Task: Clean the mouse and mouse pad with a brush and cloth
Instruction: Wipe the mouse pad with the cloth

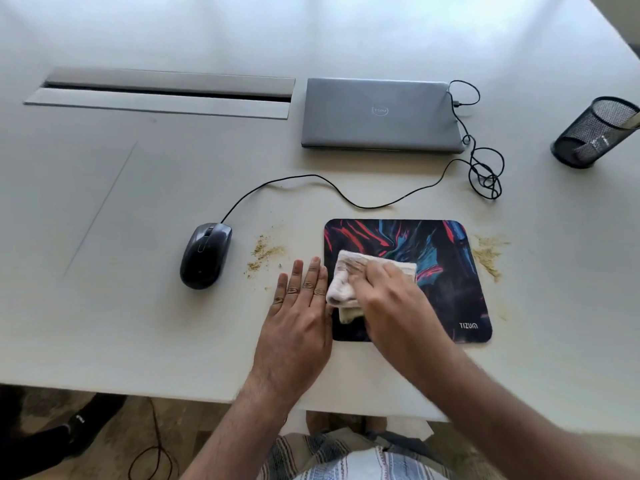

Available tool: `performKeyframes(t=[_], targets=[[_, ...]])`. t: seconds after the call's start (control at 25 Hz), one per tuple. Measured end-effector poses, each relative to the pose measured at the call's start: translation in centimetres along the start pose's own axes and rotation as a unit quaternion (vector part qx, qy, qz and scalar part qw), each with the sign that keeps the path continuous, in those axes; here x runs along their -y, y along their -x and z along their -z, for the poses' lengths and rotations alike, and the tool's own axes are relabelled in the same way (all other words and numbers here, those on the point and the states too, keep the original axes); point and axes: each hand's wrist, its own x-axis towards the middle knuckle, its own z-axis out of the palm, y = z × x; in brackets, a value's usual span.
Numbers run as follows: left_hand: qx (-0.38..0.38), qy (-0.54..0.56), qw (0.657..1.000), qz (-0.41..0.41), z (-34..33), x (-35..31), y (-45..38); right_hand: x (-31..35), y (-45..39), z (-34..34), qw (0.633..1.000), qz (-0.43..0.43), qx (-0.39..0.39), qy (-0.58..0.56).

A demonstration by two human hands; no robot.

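Note:
A dark mouse pad [446, 271] with red and blue swirls lies on the white table. On its left half sits a folded off-white cloth [349, 275], and my right hand [384, 296] lies over it, fingers curled on it. Flat on the table, my left hand [301, 299] has its fingers straight and touches the pad's left edge. The black wired mouse [205, 255] rests left of the pad, off it, its cable [311, 180] running to the laptop. No brush is visible.
Yellowish crumbs lie left [265, 252] and right [488, 254] of the pad. A shut grey laptop [381, 114] sits behind, with coiled cable at its right. A black mesh pen cup [595, 133] stands far right. A cable slot [166, 91] crosses the back left.

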Motion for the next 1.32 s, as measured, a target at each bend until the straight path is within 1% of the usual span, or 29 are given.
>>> performKeyframes(t=[0.08, 0.12, 0.2, 0.28, 0.36, 0.48, 0.56, 0.68, 0.72, 0.8, 0.88, 0.92, 1.0, 1.04, 1.16, 1.24, 1.32], targets=[[0.006, 0.000, 1.000, 0.005, -0.1, 0.1, 0.0, -0.6, -1.0, -0.2, 1.000, 0.000, -0.010, -0.001], [0.007, -0.003, 1.000, 0.009, -0.1, 0.1, -0.1, -1.4, -3.0, -0.3, 1.000, -0.013, -0.021, 0.004], [0.005, -0.012, 1.000, 0.016, -0.1, 0.0, -0.1, -2.4, -7.1, -0.1, 0.999, -0.038, -0.016, 0.018], [0.009, -0.014, 1.000, 0.017, -0.1, 0.0, -0.2, -2.6, -8.3, 0.2, 0.999, -0.048, -0.024, 0.009], [0.011, -0.009, 1.000, 0.012, -0.1, 0.0, -0.2, -1.7, -5.3, 0.0, 0.998, -0.052, -0.027, -0.016], [0.014, 0.002, 1.000, 0.010, -0.1, 0.0, 0.0, 0.1, 0.1, 0.0, 0.999, -0.019, 0.010, -0.038], [0.012, -0.001, 1.000, 0.013, 0.0, 0.0, -0.1, -1.2, -2.1, 0.0, 0.999, -0.021, 0.000, -0.037], [0.012, -0.007, 1.000, 0.020, 0.0, -0.1, -0.1, -2.8, -7.5, 0.2, 0.998, -0.055, -0.007, -0.002], [0.013, -0.008, 1.000, 0.020, 0.0, -0.1, -0.1, -2.7, -7.5, 0.3, 0.998, -0.058, -0.003, -0.004], [0.014, -0.007, 1.000, 0.017, 0.1, -0.1, -0.1, -1.8, -4.4, 0.1, 0.998, -0.054, 0.011, -0.020], [0.013, -0.003, 1.000, 0.012, 0.0, -0.1, 0.0, -0.2, 0.1, 0.3, 0.999, -0.025, 0.022, -0.041], [0.012, -0.002, 1.000, 0.012, 0.0, -0.1, 0.0, -0.1, 1.1, 0.3, 0.999, -0.017, 0.021, -0.043], [0.012, -0.002, 1.000, 0.014, 0.0, 0.0, 0.0, -1.4, -1.2, -0.1, 0.999, -0.015, -0.003, -0.043], [0.011, -0.004, 1.000, 0.015, -0.1, 0.0, -0.1, -2.2, -3.5, -0.1, 0.999, -0.032, -0.010, -0.040], [0.014, -0.010, 1.000, 0.021, -0.2, -0.1, -0.2, -3.7, -8.5, 0.2, 0.998, -0.056, -0.010, -0.017], [0.009, -0.008, 1.000, 0.020, -0.2, -0.1, -0.2, -2.7, -6.9, 0.2, 0.998, -0.051, -0.014, -0.033], [0.009, 0.003, 1.000, 0.010, -0.1, 0.0, -0.1, -0.4, -2.5, 0.2, 0.998, -0.035, -0.006, -0.051]])
